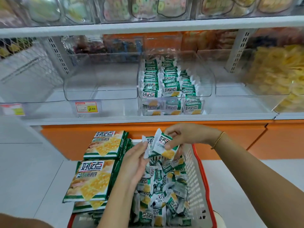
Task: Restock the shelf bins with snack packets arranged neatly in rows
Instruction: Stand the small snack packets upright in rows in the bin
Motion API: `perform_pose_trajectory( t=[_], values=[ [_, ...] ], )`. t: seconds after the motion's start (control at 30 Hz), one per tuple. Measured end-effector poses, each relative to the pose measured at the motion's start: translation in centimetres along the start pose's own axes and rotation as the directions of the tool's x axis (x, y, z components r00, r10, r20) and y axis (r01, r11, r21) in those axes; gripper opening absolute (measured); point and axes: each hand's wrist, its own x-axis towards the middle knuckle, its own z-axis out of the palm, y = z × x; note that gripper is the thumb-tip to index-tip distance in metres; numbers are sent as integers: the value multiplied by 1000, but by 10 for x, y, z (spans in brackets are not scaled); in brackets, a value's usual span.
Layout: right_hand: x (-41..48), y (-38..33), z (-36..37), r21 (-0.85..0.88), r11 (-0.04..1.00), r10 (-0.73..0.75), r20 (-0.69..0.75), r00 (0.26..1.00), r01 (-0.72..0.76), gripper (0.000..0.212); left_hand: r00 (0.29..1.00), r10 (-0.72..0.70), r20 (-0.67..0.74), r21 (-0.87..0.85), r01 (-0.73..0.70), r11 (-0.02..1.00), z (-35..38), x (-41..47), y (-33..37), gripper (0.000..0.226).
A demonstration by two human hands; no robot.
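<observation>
Right hand point(185, 134), centre of frame, above basket: pinches front packet point(162, 143) between thumb and curled fingers; wears bead bracelet point(217, 140) at wrist.

Left hand point(133, 162), lower centre: reaches up from lower left with fingers nearly straight and close together, tips against edge of back packet point(148, 141); cannot tell whether pinching or only supporting.

Front packet: small, green, white and yellow, tilted, overlapping back packet; both held just above basket, below shelf edge.

Basket point(205, 178), lower centre to lower right: white slatted walls, red rim; holds loose small packets point(161, 188) in a jumbled heap on its right side and large flat bags point(95, 178) of same brand stacked on its left side, two bag faces showing in full.

Stocked bin point(208, 74), clear plastic, centre of frame on shelf: contains small packets in rows point(166, 79) running front to back, three rows visible, more packets lying at front base.

Empty bin point(98, 89), clear plastic, just left of stocked bin.

Price tag point(86, 107), red and yellow, on front of empty bin.

Yellow snacks point(276, 68), right edge of frame, in a clear bin; blurred.

Shelf point(148, 118), white, across middle of frame, above orange base panel point(74, 139).
</observation>
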Motion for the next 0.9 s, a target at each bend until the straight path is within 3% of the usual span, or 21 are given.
perform_pose_trajectory(
  t=[0.13,0.2,0.23,0.37,0.53,0.6,0.63,0.7,0.77,0.83,0.9],
  values=[
    [-4,-28,-1,-375,927,-48,-75,996,17,21,1000,9,-28,127,-5,992,12,-3,6,57],
    [-7,-36,-3,-488,872,-115,-126,985,39,26,998,51,-25,192,-46,980,19,-2,12,28],
    [-10,-40,-4,-495,867,-147,-146,978,56,29,997,77,-21,205,-71,976,22,-1,15,18],
    [-18,-49,-14,-324,945,-112,-187,976,47,53,975,210,73,232,-221,947,44,-2,41,22],
    [-27,-67,-52,-364,922,-224,-235,946,128,62,904,398,156,367,-427,826,76,12,75,21],
    [-30,-72,-80,-495,868,-253,-365,896,43,74,842,511,174,524,-519,676,84,26,86,15],
    [-31,-73,-96,-569,822,-265,-433,861,-33,78,791,574,211,649,-553,523,87,34,90,17],
    [-29,-73,-121,-675,714,-263,-506,822,-187,80,696,619,362,831,-542,123,90,48,93,27],
    [-24,-69,-135,-745,607,-220,-492,843,-276,77,659,560,501,847,-506,-163,91,62,93,34],
    [-16,-64,-141,-778,551,-179,-462,869,-300,75,667,486,565,825,-466,-319,91,72,93,38],
    [-7,-61,-145,-792,531,-172,-450,876,-302,74,670,452,590,805,-441,-397,88,81,93,41]
  ],
)
